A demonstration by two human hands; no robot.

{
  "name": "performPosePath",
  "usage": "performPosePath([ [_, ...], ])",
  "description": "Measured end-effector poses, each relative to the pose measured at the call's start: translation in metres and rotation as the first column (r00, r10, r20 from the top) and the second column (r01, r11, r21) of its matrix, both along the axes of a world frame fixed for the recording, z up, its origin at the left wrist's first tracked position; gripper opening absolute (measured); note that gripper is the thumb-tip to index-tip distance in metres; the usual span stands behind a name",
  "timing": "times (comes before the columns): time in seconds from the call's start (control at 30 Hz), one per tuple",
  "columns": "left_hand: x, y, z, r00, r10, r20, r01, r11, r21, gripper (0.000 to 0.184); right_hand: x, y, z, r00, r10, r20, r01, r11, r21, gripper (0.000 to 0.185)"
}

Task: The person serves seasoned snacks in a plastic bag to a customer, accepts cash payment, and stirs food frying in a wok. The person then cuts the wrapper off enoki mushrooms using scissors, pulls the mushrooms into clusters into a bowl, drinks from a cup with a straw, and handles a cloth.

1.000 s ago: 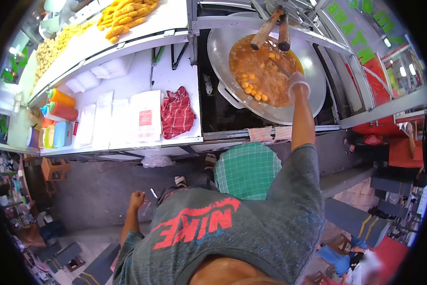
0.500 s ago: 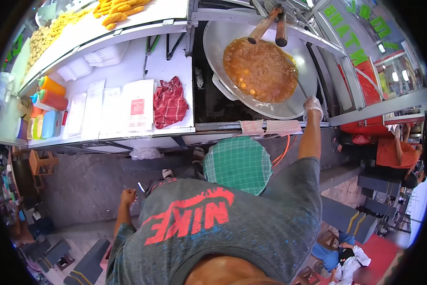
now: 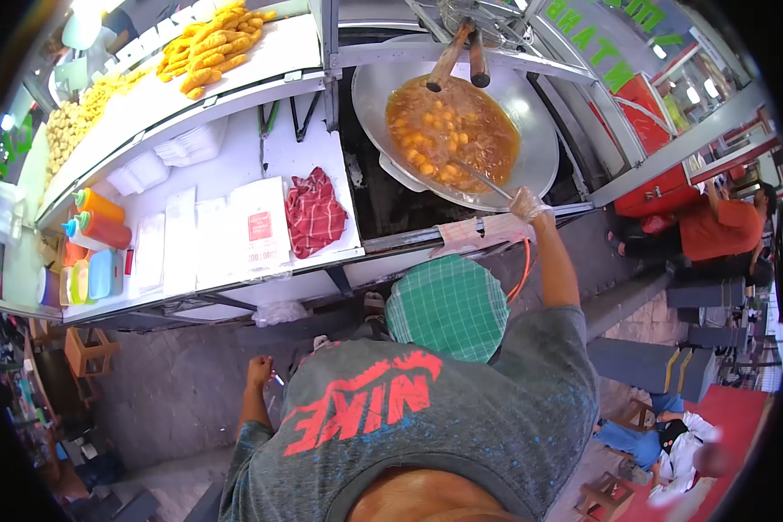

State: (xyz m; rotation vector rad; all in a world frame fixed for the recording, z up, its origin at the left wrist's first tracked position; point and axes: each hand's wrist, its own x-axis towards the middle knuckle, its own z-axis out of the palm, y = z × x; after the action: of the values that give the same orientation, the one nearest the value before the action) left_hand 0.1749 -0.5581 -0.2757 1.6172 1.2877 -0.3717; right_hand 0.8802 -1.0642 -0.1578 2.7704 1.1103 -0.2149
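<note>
My right hand [image 3: 530, 207], in a clear plastic glove, grips a long metal-handled frying utensil [image 3: 489, 183] at the front rim of a large wok [image 3: 537, 143]. The utensil's head is down in the bubbling oil [image 3: 496, 104], so its shape is hidden. Several golden-orange pieces [image 3: 422, 163] float in the oil, mostly on the left and near side. Low at my left side, my left hand [image 3: 259, 372] is closed around a thin white stick that looks like a cigarette [image 3: 278, 378].
Two wooden handles [image 3: 448, 65] hang over the wok's far side. Left of it, the counter holds a red checked cloth [image 3: 315, 213], paper bags [image 3: 265, 230] and sauce bottles [image 3: 104, 228]. Fried food [image 3: 213, 52] lies on the upper shelf. A stool with green cloth [image 3: 448, 306] stands before me.
My right hand has drawn the utensil left and toward me, from the wok's right side to its near side. More orange pieces show at the surface. My view has shifted slightly.
</note>
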Motion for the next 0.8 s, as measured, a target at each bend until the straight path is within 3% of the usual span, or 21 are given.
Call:
performPosePath([
  [0.13, 0.01, 0.004, -0.009, 0.998, -0.009, 0.059, 0.008, 1.0, 0.016, 0.03, -0.054, 0.02, 0.042, 0.987, -0.154, -0.042, 0.159, 0.974, 0.164, 0.026],
  [0.2, 0.017, 0.006, -0.012, 0.997, -0.055, 0.05, 0.054, 0.998, 0.023, 0.029, -0.107, 0.047, 0.114, 0.953, -0.293, -0.078, 0.303, 0.933, 0.197, 0.026],
  [0.23, 0.018, 0.007, -0.013, 0.996, -0.078, 0.043, 0.077, 0.997, 0.026, 0.029, -0.115, 0.043, 0.118, 0.973, -0.228, -0.027, 0.227, 0.933, 0.278, 0.024],
  [0.37, 0.023, 0.011, -0.021, 0.992, -0.101, 0.072, 0.102, 0.995, -0.007, 0.029, -0.148, 0.021, 0.149, 0.907, -0.421, 0.016, 0.407, 0.885, 0.228, 0.033],
  [0.47, 0.032, 0.013, -0.02, 0.987, -0.135, 0.086, 0.135, 0.991, 0.002, 0.029, -0.191, 0.016, 0.214, 0.88, -0.457, 0.127, 0.425, 0.879, 0.217, 0.034],
  [0.57, 0.031, 0.014, -0.021, 0.985, -0.155, 0.077, 0.155, 0.988, 0.01, 0.029, -0.199, -0.012, 0.218, 0.911, -0.411, 0.034, 0.377, 0.862, 0.339, 0.034],
  [0.67, 0.028, 0.018, -0.029, 0.98, -0.19, 0.065, 0.19, 0.982, -0.001, 0.028, -0.201, -0.014, 0.206, 0.957, -0.278, 0.087, 0.256, 0.944, 0.207, 0.035],
  [0.8, 0.029, 0.009, -0.02, 0.982, -0.133, 0.135, 0.138, 0.99, -0.032, 0.029, -0.171, 0.021, 0.136, 0.99, -0.116, 0.076, 0.082, 0.933, 0.351, 0.033],
])
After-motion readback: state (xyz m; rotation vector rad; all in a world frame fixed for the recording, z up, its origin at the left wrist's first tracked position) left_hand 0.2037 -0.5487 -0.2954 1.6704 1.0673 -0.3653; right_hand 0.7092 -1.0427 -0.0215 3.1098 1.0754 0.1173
